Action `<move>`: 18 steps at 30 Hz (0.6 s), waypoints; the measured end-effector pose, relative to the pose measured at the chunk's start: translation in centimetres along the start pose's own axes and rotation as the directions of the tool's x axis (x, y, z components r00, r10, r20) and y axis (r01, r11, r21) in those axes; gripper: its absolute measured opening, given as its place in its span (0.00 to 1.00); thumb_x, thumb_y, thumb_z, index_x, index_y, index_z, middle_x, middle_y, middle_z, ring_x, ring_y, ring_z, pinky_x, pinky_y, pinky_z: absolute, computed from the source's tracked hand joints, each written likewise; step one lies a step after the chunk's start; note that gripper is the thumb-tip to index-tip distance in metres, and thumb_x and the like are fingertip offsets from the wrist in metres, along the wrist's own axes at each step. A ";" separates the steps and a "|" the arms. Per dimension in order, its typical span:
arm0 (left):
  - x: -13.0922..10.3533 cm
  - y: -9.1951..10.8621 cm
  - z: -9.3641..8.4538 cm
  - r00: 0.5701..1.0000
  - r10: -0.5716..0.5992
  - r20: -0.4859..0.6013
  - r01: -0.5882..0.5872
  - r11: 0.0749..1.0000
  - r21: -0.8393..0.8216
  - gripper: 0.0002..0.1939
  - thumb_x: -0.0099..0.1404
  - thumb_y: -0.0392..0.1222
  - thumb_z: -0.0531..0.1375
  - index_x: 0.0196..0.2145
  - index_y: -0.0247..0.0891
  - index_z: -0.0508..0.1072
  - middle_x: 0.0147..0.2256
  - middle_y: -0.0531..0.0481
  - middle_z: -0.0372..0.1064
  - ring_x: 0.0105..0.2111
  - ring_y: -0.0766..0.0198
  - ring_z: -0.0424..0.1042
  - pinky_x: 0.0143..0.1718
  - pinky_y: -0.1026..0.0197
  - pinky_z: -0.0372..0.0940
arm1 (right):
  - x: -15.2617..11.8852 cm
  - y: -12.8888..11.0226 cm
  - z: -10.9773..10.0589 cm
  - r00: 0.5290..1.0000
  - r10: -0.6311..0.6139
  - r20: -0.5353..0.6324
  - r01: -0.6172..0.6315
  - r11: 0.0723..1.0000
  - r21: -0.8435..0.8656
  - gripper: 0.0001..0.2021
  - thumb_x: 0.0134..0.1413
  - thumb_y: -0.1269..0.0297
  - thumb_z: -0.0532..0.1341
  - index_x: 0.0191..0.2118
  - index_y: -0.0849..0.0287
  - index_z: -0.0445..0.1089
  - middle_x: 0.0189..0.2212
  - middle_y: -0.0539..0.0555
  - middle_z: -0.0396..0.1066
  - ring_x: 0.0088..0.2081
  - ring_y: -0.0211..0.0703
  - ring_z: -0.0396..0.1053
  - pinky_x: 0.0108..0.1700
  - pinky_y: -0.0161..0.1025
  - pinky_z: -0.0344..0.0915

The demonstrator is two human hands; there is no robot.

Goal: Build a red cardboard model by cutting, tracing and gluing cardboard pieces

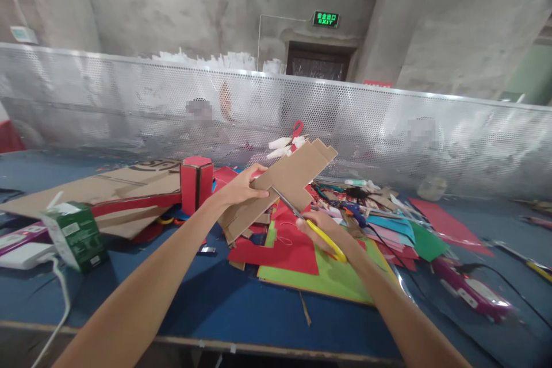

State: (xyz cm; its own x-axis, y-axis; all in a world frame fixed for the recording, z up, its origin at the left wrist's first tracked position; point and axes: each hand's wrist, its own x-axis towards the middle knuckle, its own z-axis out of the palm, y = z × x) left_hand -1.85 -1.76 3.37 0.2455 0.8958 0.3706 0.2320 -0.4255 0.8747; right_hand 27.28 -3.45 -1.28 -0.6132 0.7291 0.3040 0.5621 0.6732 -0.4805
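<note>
My left hand point(244, 185) grips a brown piece of cardboard point(293, 169) near its left edge, thumb on the face toward me. The piece is held up tilted above the table, with stepped cuts along its upper right end. In my right hand point(321, 225) is a pair of scissors with yellow handles point(330, 240); the metal blades lie at the lower edge of the cardboard. Whether both blades straddle it I cannot tell. Below lie red paper point(295, 256) and a green board point(310, 282).
At the left stand a red hexagonal box point(197, 184), a green carton point(75, 236) and a large cardboard sheet point(125, 181). Coloured paper scraps point(390, 230) and a purple power strip point(470, 290) lie to the right. A perforated metal screen point(366, 126) runs along the back.
</note>
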 end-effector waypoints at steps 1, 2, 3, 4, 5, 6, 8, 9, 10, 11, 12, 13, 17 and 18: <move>0.0 0.0 0.0 1.000 0.011 0.000 -0.011 1.000 0.007 0.32 0.48 0.37 0.73 0.51 0.44 0.70 0.38 0.47 0.79 0.35 0.49 0.80 0.33 0.54 0.72 | 0.0 -0.1 -0.1 1.000 0.008 0.000 -0.008 1.000 0.002 0.22 0.68 0.47 0.52 0.26 0.56 0.62 0.23 0.50 0.62 0.26 0.41 0.58 0.30 0.42 0.52; 0.1 -0.1 0.0 1.000 0.019 0.002 -0.019 1.000 0.010 0.32 0.49 0.37 0.73 0.51 0.44 0.70 0.38 0.47 0.79 0.35 0.49 0.81 0.32 0.54 0.72 | -0.1 -0.3 -0.2 1.000 0.018 0.000 -0.018 1.000 0.011 0.23 0.68 0.47 0.52 0.26 0.56 0.62 0.23 0.51 0.62 0.26 0.42 0.58 0.30 0.42 0.52; 0.1 -0.2 0.0 1.000 0.021 0.004 -0.021 1.000 0.009 0.32 0.49 0.37 0.73 0.51 0.44 0.70 0.39 0.46 0.79 0.35 0.49 0.81 0.32 0.54 0.72 | -0.1 -0.4 -0.3 1.000 0.029 0.001 -0.029 0.999 0.024 0.23 0.68 0.47 0.53 0.26 0.57 0.63 0.22 0.51 0.62 0.26 0.42 0.59 0.30 0.42 0.53; 0.1 -0.2 0.0 1.000 0.019 0.008 -0.019 1.000 0.006 0.32 0.49 0.37 0.73 0.51 0.44 0.70 0.39 0.46 0.79 0.35 0.49 0.81 0.32 0.54 0.72 | -0.1 -0.5 -0.3 0.999 0.040 0.003 -0.040 0.998 0.038 0.23 0.68 0.47 0.54 0.26 0.57 0.63 0.22 0.51 0.62 0.26 0.42 0.59 0.30 0.42 0.52; 0.2 -0.3 0.0 1.000 0.015 0.013 -0.015 1.000 0.000 0.32 0.49 0.37 0.73 0.51 0.44 0.70 0.40 0.45 0.79 0.36 0.49 0.81 0.32 0.54 0.72 | -0.1 -0.6 -0.4 0.999 0.049 0.003 -0.049 0.998 0.051 0.23 0.67 0.47 0.54 0.25 0.57 0.64 0.21 0.51 0.61 0.26 0.42 0.59 0.30 0.42 0.52; 0.2 -0.3 0.0 1.000 0.012 0.013 -0.012 1.000 -0.002 0.32 0.49 0.37 0.73 0.51 0.44 0.70 0.40 0.45 0.79 0.36 0.49 0.81 0.33 0.53 0.73 | -0.1 -0.7 -0.3 0.998 0.055 0.000 -0.055 0.997 0.061 0.23 0.67 0.46 0.54 0.25 0.56 0.63 0.21 0.50 0.61 0.25 0.42 0.59 0.29 0.42 0.52; 0.3 -0.4 0.1 1.000 0.013 -0.001 -0.013 1.000 0.012 0.32 0.49 0.37 0.73 0.51 0.44 0.69 0.41 0.45 0.79 0.37 0.49 0.81 0.34 0.53 0.73 | 0.0 -0.7 -0.1 0.998 0.053 -0.020 -0.052 0.997 0.058 0.24 0.67 0.46 0.54 0.23 0.56 0.62 0.20 0.49 0.59 0.24 0.41 0.58 0.29 0.41 0.51; 0.4 -0.5 0.1 1.000 0.013 -0.004 -0.012 1.000 0.025 0.32 0.49 0.37 0.73 0.51 0.44 0.69 0.41 0.45 0.79 0.37 0.49 0.81 0.34 0.53 0.73 | 0.0 -0.7 0.1 0.998 0.044 -0.034 -0.043 0.998 0.050 0.24 0.67 0.45 0.54 0.23 0.56 0.61 0.20 0.49 0.59 0.24 0.40 0.58 0.29 0.41 0.51; 0.4 -0.5 0.1 1.000 0.010 -0.004 -0.010 0.999 0.041 0.33 0.49 0.38 0.73 0.52 0.44 0.69 0.41 0.45 0.79 0.37 0.50 0.81 0.34 0.53 0.73 | 0.1 -0.6 0.1 0.999 0.032 -0.043 -0.030 0.999 0.043 0.25 0.67 0.46 0.54 0.22 0.56 0.60 0.19 0.48 0.58 0.24 0.40 0.57 0.30 0.41 0.51; 0.4 -0.6 0.1 1.000 0.007 0.000 -0.007 0.998 0.057 0.34 0.48 0.37 0.73 0.53 0.44 0.69 0.41 0.45 0.79 0.37 0.50 0.81 0.35 0.53 0.73 | 0.1 -0.6 0.1 0.999 0.021 -0.041 -0.020 0.999 0.043 0.25 0.67 0.46 0.53 0.22 0.56 0.60 0.19 0.48 0.58 0.24 0.39 0.56 0.30 0.40 0.51; 0.4 -0.6 0.0 1.000 0.003 0.010 -0.004 0.997 0.071 0.35 0.48 0.37 0.73 0.53 0.44 0.69 0.40 0.45 0.79 0.37 0.49 0.81 0.35 0.53 0.73 | 0.0 -0.5 0.0 1.000 0.021 -0.021 -0.020 0.998 0.051 0.25 0.68 0.46 0.52 0.22 0.56 0.60 0.19 0.48 0.58 0.23 0.39 0.55 0.30 0.40 0.50; 0.3 -0.7 -0.2 1.000 -0.003 0.023 0.001 0.997 0.078 0.35 0.48 0.37 0.73 0.54 0.44 0.70 0.41 0.45 0.80 0.38 0.49 0.81 0.36 0.52 0.73 | 0.0 -0.5 -0.4 0.999 0.031 0.013 -0.031 0.997 0.066 0.26 0.68 0.46 0.52 0.22 0.57 0.61 0.19 0.48 0.58 0.23 0.38 0.54 0.29 0.40 0.50; 0.2 -0.6 -1.2 0.998 -0.063 -0.019 0.064 0.996 0.057 0.37 0.49 0.40 0.74 0.56 0.43 0.68 0.39 0.45 0.80 0.38 0.49 0.80 0.35 0.53 0.73 | -0.7 0.0 -2.7 0.972 0.085 0.218 -0.106 0.991 0.084 0.25 0.65 0.43 0.55 0.25 0.57 0.65 0.18 0.48 0.59 0.21 0.37 0.55 0.25 0.38 0.50; 0.2 -0.5 -1.4 0.995 -0.074 -0.072 0.078 0.996 0.052 0.38 0.49 0.41 0.74 0.57 0.43 0.67 0.38 0.46 0.80 0.36 0.50 0.80 0.34 0.53 0.72 | -0.9 0.2 -3.3 0.964 0.088 0.252 -0.108 0.992 0.067 0.23 0.63 0.43 0.57 0.26 0.57 0.66 0.19 0.48 0.61 0.22 0.37 0.56 0.25 0.37 0.51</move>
State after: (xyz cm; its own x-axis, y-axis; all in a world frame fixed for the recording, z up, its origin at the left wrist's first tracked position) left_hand -3.20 -1.18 3.43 0.1589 0.9319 0.3260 0.2992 -0.3601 0.8836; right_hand 29.73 -3.55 1.07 -0.6816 0.7304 0.0431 0.5867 0.5808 -0.5643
